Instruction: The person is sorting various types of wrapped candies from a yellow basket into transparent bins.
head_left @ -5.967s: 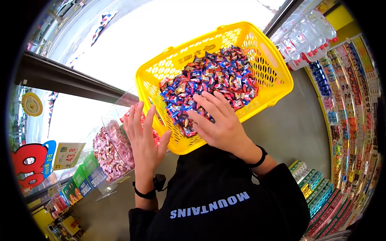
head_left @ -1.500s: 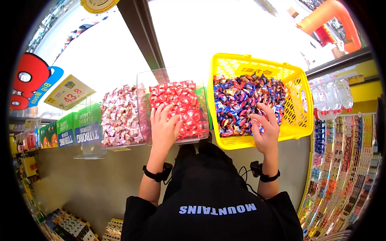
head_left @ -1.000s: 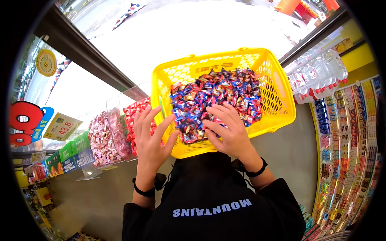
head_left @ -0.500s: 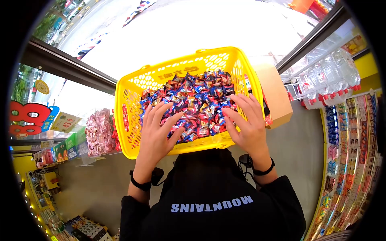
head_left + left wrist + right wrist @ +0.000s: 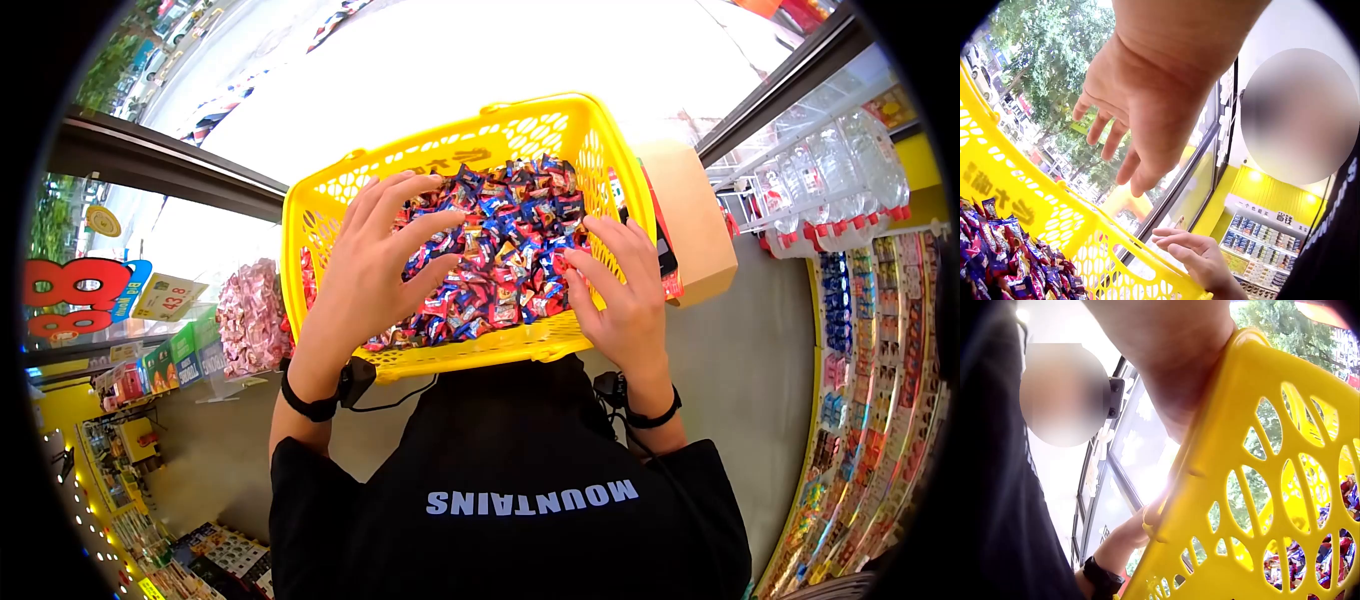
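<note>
A yellow plastic shopping basket [image 5: 480, 357] holds a heap of wrapped candies [image 5: 510, 245] in blue, red and dark foil. Over its left part hovers my left hand [image 5: 375, 255], fingers spread and loosely bent, with nothing in them. In the left wrist view that left hand [image 5: 1147, 119] hangs above the basket rim, fingers pointing down. My right hand [image 5: 628, 295] is at the basket's right front corner, its fingers relaxed over the edge of the candies and holding nothing. The right wrist view shows mostly the basket's pierced side wall [image 5: 1210, 481].
Pink wrapped candies [image 5: 255, 315] stand left of the basket, beside a price sign [image 5: 168, 298]. A cardboard box [image 5: 695, 220] sits close at its right. Bottled water [image 5: 830, 180] and curved goods shelves [image 5: 880, 380] line the right side, with a window frame [image 5: 180, 165] behind.
My left hand has moved from over the red candies bin to above the basket, then farther over the candies. The right hand has shifted to the basket's right corner. The head view has swung right.
</note>
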Available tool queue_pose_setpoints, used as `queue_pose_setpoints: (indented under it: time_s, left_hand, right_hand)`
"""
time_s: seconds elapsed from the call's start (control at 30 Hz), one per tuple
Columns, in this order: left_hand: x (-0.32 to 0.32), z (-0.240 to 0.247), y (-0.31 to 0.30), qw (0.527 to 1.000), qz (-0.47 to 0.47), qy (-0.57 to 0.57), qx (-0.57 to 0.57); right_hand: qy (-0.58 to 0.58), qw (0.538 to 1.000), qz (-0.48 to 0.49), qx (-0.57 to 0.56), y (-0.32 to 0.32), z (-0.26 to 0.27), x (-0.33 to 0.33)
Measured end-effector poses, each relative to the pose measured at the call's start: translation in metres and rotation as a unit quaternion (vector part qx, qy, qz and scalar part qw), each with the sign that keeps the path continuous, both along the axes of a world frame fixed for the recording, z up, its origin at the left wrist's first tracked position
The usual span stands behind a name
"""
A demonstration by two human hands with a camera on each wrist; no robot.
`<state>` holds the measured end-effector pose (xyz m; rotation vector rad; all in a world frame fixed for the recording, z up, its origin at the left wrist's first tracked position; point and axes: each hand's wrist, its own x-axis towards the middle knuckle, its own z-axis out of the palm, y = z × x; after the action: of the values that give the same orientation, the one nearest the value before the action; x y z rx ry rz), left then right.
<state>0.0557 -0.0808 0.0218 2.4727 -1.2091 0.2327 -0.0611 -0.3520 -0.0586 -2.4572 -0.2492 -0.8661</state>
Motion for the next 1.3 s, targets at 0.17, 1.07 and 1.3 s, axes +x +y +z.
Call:
queue_pose_setpoints:
  time_s: [0.17, 1.07, 1.3]
  left_hand:
    - [-0.004, -0.012, 0.024, 0.999, 0.04, 0.013, 0.002]
    - [-0.107, -0.071, 0.158, 0.919, 0.381, -0.078, -0.067]
    - [-0.111, -0.102, 0.245, 0.908, 0.407, -0.086, -0.053]
  right_hand:
    - [0.011, 1.0, -0.015, -0.017, 0.004, 0.002, 0.001]
    - [0.049, 0.993, 0.098, -0.032, 0.024, 0.014, 0.002]
    - [0.054, 0.988, 0.141, -0.039, 0.11, 0.012, -0.005]
